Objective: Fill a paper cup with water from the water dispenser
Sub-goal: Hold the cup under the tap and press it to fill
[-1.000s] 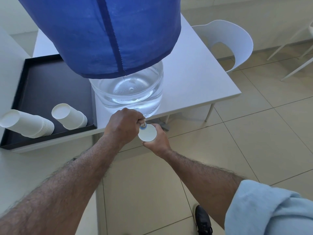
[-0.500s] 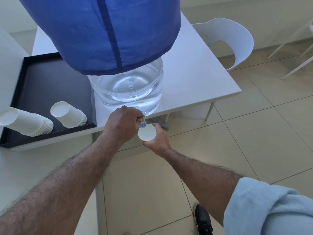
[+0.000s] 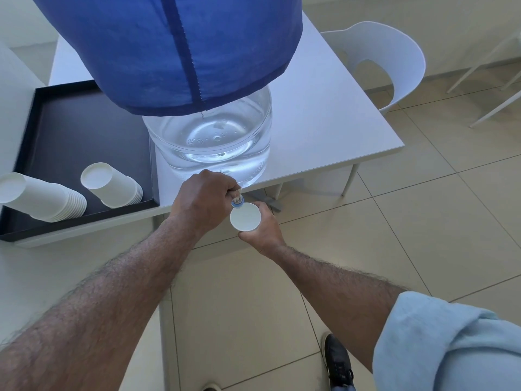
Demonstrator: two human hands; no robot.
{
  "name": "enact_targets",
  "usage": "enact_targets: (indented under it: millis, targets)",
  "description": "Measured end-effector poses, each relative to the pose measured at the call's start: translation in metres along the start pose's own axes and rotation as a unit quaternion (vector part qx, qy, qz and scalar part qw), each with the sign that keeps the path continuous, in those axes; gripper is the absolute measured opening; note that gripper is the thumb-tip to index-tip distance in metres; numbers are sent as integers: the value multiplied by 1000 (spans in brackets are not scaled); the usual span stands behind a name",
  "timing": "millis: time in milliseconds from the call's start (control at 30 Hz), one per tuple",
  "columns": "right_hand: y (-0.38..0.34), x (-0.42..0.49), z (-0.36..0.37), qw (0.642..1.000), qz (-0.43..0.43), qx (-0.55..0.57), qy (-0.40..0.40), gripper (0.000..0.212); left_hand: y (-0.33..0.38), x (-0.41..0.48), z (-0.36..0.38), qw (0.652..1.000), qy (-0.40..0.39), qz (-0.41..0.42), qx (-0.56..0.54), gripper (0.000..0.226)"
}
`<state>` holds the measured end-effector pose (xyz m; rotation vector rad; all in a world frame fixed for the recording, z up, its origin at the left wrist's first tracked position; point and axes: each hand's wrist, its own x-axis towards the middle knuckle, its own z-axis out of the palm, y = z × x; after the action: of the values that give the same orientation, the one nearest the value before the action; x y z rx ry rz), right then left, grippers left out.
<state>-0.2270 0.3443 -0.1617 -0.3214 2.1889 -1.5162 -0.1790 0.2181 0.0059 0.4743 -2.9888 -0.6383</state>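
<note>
The left hand (image 3: 204, 200) pinches the dispenser's tap (image 3: 237, 203). The right hand (image 3: 260, 231) grips a paper cup (image 3: 244, 216) just under it.

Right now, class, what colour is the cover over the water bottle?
Dark blue: the fabric cover, shown best in the head view.

**A canteen or office break room**

A large water jug (image 3: 214, 139) under a blue cover (image 3: 169, 49) stands at the edge of a plain white table (image 3: 324, 114). Beside it a black tray (image 3: 70, 131) holds 2 stacks of paper cups (image 3: 112, 187) lying on their sides. A white moulded chair (image 3: 394, 60) is at the table, over pale floor tiles (image 3: 423, 221)
</note>
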Motion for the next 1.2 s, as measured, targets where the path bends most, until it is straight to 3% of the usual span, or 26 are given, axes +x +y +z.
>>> enact_targets:
  millis: [733, 1200]
  targets:
    - [-4, -1, -2, 1000, -10, 1, 4, 65, 0, -2, 3, 1000, 12, 13, 15, 25]
    - [-7, -3, -5, 1000, -8, 5, 5, 64, 3, -8, -1, 997, 0, 65, 52, 22]
